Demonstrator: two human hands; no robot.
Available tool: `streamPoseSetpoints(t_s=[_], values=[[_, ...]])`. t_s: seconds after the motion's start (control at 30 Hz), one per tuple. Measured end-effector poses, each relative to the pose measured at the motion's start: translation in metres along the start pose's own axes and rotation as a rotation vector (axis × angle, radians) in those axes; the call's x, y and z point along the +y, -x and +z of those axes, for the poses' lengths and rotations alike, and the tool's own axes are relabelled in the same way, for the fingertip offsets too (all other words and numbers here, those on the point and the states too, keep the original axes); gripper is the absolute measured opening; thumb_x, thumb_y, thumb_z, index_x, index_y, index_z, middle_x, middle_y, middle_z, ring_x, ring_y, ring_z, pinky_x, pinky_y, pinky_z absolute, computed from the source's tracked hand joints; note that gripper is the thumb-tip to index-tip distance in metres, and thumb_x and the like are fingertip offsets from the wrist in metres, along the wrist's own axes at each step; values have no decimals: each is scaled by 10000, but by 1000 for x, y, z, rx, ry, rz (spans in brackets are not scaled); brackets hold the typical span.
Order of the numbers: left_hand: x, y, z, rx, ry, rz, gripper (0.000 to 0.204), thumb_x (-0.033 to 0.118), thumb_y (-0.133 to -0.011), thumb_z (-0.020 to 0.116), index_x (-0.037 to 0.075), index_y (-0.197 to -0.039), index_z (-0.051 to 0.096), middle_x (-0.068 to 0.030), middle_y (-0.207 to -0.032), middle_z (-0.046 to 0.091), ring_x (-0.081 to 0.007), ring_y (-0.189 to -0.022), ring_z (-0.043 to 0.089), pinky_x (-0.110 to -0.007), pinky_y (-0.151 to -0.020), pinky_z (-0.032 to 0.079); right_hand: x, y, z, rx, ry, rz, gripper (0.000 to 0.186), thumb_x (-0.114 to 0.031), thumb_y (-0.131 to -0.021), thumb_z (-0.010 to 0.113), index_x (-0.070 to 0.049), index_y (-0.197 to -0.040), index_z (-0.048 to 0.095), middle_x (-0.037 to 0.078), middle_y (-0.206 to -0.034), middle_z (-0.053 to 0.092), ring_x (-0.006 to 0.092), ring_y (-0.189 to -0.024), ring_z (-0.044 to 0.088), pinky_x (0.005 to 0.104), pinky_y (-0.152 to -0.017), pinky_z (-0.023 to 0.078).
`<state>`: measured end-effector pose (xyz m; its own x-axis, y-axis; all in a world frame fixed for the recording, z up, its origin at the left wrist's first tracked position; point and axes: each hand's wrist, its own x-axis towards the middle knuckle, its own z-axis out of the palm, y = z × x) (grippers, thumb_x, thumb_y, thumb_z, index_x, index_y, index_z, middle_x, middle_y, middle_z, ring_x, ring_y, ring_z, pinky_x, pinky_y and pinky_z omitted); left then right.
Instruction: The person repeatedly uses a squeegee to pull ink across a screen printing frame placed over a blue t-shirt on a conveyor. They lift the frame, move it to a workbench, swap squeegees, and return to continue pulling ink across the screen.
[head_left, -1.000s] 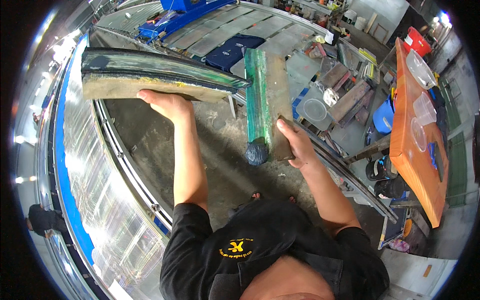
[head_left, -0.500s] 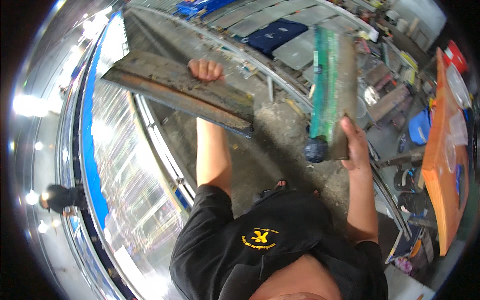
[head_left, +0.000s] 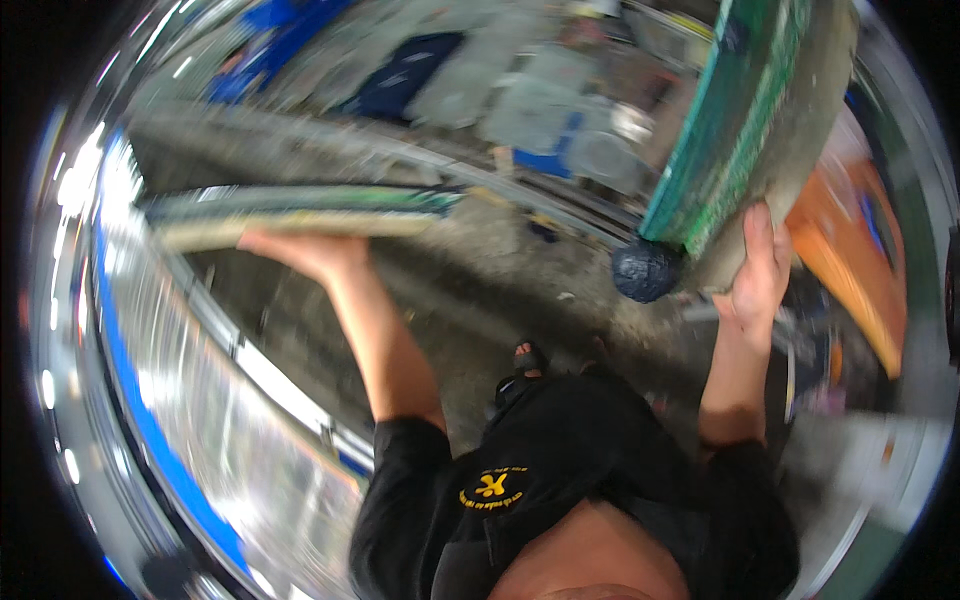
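Head view: beside a long glossy surface (head_left: 225,420) edged in blue, the left grip (head_left: 318,256) holds a paint-streaked board (head_left: 300,214), nearly level above the grey floor (head_left: 500,228) — then, farther right, a dark round lump (head_left: 646,271) sits at the lower corner of a green-stained board (head_left: 765,115), tilted, its lower end held in the right grip (head_left: 757,270), near an orange slab (head_left: 845,270)
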<state>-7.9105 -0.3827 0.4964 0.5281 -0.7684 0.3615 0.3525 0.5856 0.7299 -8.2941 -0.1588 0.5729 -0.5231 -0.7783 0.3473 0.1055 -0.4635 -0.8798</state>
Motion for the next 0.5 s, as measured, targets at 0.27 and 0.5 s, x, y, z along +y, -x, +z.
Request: streamPoseSetpoints(t_s=[0.27, 0.5], values=[[42, 70, 119, 153, 443, -173, 561, 396, -795, 645, 26, -1212, 715, -217, -1315, 669, -409, -1184, 656, -589, -1018, 505, -144, 80, -121, 347, -111, -368, 369, -287, -1048, 687, 3, -1275, 680, 93, -1168, 752, 165, -1011, 727, 330, -902, 586], [98, 182, 322, -406, 805, -120, 525, 358, -850, 649, 42, -1266, 701, -200, -1311, 697, -419, -1214, 647, -622, -1054, 484, -227, 183, -326, 944, -31, -569, 547, -383, -1060, 645, 5, -1436, 561, 143, -1331, 706, 248, -1145, 724, 408, -1001, 590]])
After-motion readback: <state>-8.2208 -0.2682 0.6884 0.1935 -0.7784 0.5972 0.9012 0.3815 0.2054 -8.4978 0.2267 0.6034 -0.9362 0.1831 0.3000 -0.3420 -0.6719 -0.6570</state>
